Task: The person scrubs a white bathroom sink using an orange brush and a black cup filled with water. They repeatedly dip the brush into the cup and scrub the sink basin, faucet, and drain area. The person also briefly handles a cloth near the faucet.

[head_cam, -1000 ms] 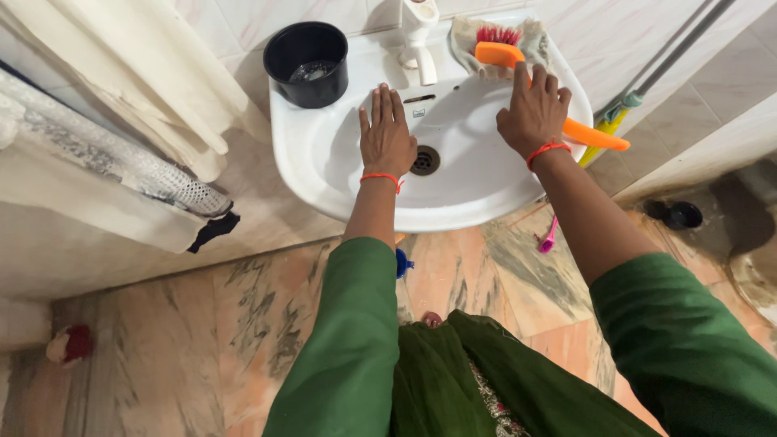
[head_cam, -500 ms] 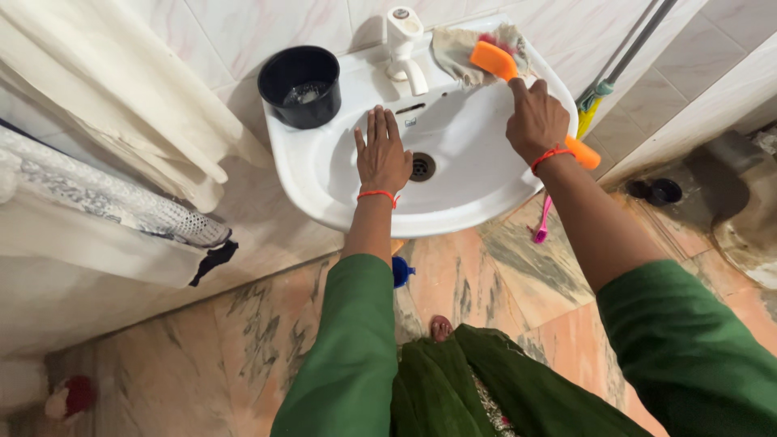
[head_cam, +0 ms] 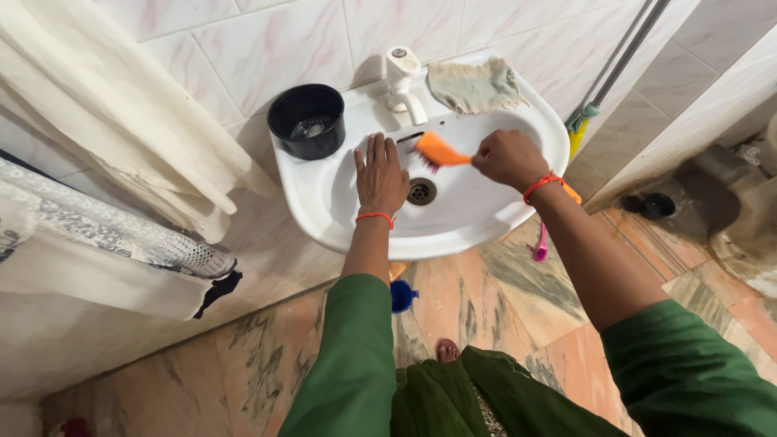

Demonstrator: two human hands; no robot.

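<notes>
A white wall basin (head_cam: 324, 202) hangs below a white tap (head_cam: 401, 77). My left hand (head_cam: 380, 176) lies flat inside the bowl, fingers together, just left of the drain (head_cam: 420, 192). My right hand (head_cam: 510, 158) grips the handle of an orange scrubbing brush (head_cam: 439, 150). Its red bristles face the back wall of the bowl below the tap, above the drain. The handle's end pokes out behind my wrist. Both wrists wear a red thread.
A black cup (head_cam: 307, 120) stands on the basin's left rim and a beige cloth (head_cam: 473, 84) lies on its right rim. White fabric (head_cam: 105, 113) hangs at left. A mop pole (head_cam: 609, 77) leans at right. A blue item (head_cam: 400, 296) and a pink brush (head_cam: 540, 243) lie on the floor.
My right hand has lifted the orange brush off the cloth on the rim and swung it left into the bowl. My left hand has stayed flat in the basin.
</notes>
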